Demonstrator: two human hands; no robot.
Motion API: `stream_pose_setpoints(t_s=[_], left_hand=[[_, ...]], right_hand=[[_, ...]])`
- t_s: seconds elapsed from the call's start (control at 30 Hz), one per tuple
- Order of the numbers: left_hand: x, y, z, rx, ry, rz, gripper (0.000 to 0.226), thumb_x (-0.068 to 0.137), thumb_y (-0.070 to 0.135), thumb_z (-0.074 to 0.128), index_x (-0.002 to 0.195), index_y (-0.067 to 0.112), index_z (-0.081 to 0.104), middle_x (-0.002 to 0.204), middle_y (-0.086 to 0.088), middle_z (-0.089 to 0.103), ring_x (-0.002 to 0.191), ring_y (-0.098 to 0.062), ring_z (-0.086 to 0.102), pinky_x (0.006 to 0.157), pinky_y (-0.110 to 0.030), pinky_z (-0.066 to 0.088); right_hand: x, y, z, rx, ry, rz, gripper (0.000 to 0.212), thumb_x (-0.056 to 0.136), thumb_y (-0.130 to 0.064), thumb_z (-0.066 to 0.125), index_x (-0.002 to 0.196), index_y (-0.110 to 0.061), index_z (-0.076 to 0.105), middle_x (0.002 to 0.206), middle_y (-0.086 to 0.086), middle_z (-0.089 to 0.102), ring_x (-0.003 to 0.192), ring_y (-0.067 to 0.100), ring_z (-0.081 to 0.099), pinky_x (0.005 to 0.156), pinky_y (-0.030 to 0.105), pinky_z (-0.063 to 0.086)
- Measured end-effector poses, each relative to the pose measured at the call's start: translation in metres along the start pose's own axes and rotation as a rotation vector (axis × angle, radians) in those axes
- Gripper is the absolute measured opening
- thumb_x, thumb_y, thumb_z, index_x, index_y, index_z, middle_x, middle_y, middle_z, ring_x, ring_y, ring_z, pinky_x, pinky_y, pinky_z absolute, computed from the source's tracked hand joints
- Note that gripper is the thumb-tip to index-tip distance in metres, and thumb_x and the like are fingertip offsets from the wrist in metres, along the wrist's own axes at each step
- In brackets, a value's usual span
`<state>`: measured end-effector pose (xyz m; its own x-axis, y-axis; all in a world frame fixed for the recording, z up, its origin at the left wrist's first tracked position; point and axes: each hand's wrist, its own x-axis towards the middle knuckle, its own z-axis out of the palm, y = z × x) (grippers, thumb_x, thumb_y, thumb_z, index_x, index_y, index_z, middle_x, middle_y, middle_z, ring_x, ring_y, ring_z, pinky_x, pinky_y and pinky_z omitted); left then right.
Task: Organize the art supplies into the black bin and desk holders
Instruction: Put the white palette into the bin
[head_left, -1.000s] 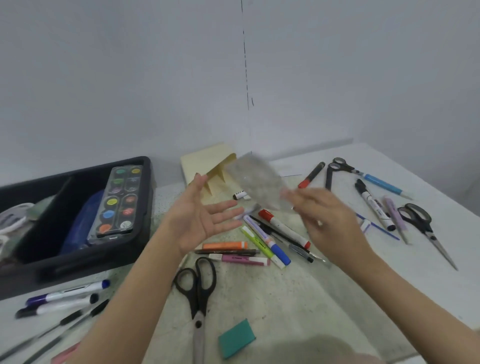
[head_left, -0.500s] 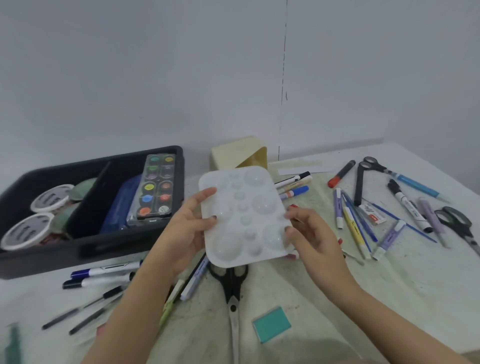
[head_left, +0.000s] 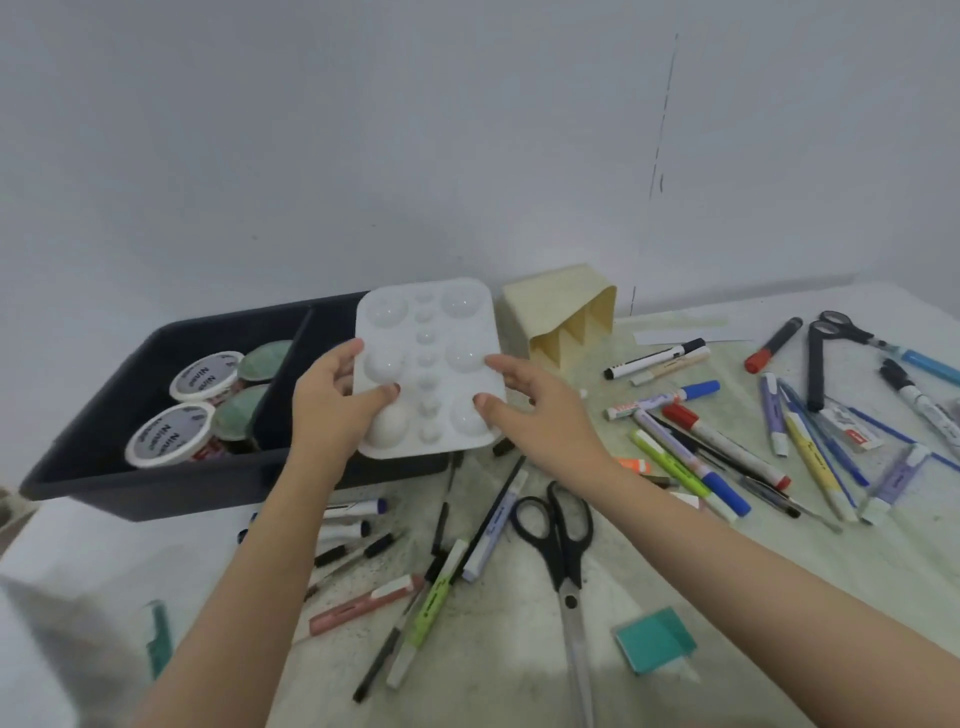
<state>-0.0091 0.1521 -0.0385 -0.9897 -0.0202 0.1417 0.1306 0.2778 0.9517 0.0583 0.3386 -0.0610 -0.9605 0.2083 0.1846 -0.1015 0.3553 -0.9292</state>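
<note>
Both hands on the white palette (head_left: 431, 332): left hand (head_left: 327, 410) pinches its left edge, thumb across the front face and fingers curled behind; right hand (head_left: 535, 421) grips the right edge the same way, thumb on the face. Palette held off the table, tipped up toward the camera, in front of the right compartment of the black bin (head_left: 156, 493) and overlapping its near wall; whether it touches the bin cannot be told. Left compartment holds four paint tubs (head_left: 207, 375), two with white printed lids, two with green tops, packed close together. Right compartment mostly hidden behind the palette and hands; contents not readable. Cream desk holder (head_left: 561, 312) sits just right of the bin against the wall, tilted or on its side, open cells facing the camera; what shows of them looks empty. Left to sort, spread over the table (head_left: 779, 613): a heap of markers (head_left: 722, 447) and pens right of the hands, more pens below the bin, black scissors (head_left: 566, 571) near centre, a second pair (head_left: 815, 364) far right, a teal block (head_left: 654, 639) near the front edge. Judgement: early stage. Tubs are binned, palette looks next in line for the bin, holder unfilled, bulk of the loose items not yet touched.
</note>
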Motion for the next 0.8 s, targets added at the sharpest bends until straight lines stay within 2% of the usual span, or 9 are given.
stream_pose_setpoints(t_s=[0.1,0.23,0.37,0.53,0.63,0.8], left_hand=[[0.023,-0.012,-0.011,0.052,0.028,-0.035,0.061,0.078,0.002,0.072,0.133,0.009,0.049,0.127,-0.008,0.058,0.105,-0.015,0.055,0.084,-0.025,0.046],[0.052,-0.018,-0.02,0.167,0.015,-0.066,0.057,0.081,0.007,0.071,0.134,0.007,0.049,0.135,-0.011,0.051,0.121,-0.025,0.049,0.098,-0.034,0.041],[0.071,-0.025,-0.026,0.195,-0.006,-0.089,0.056,0.081,0.007,0.07,0.133,0.005,0.05,0.136,-0.013,0.05,0.122,-0.027,0.048,0.098,-0.033,0.04],[0.079,-0.028,-0.033,0.193,-0.021,-0.113,0.055,0.081,0.007,0.07,0.132,0.003,0.05,0.135,-0.015,0.051,0.121,-0.028,0.05,0.103,-0.042,0.042],[0.081,-0.026,-0.034,0.223,-0.026,-0.101,0.051,0.085,0.009,0.066,0.133,0.006,0.05,0.137,-0.012,0.05,0.121,-0.027,0.049,0.103,-0.039,0.041],[0.076,-0.023,-0.033,0.283,-0.146,-0.078,0.056,0.092,0.029,0.057,0.142,0.012,0.04,0.148,-0.004,0.037,0.132,-0.024,0.039,0.106,-0.036,0.033]], right_hand=[[0.019,-0.001,0.024,-0.2,-0.07,-0.039,0.05,0.093,-0.036,0.054,0.14,-0.019,0.044,0.141,-0.005,0.047,0.128,0.01,0.043,0.102,0.024,0.033],[0.04,-0.001,0.045,-0.405,-0.1,-0.04,0.051,0.098,-0.041,0.041,0.143,-0.017,0.039,0.146,0.002,0.042,0.136,0.021,0.034,0.108,0.033,0.028],[0.05,-0.004,0.058,-0.545,-0.132,-0.034,0.054,0.099,-0.044,0.034,0.147,-0.018,0.032,0.155,0.011,0.024,0.143,0.027,0.017,0.114,0.037,0.016],[0.053,-0.009,0.065,-0.604,-0.151,0.0,0.055,0.098,-0.048,0.029,0.148,-0.025,0.028,0.156,0.014,0.017,0.144,0.029,0.01,0.114,0.04,0.013],[0.054,-0.012,0.066,-0.631,-0.164,0.011,0.054,0.098,-0.049,0.03,0.147,-0.026,0.029,0.156,0.014,0.018,0.144,0.03,0.01,0.114,0.042,0.014],[0.053,-0.01,0.064,-0.587,-0.127,-0.015,0.055,0.097,-0.049,0.035,0.146,-0.022,0.034,0.155,0.013,0.023,0.144,0.026,0.014,0.114,0.041,0.016]])
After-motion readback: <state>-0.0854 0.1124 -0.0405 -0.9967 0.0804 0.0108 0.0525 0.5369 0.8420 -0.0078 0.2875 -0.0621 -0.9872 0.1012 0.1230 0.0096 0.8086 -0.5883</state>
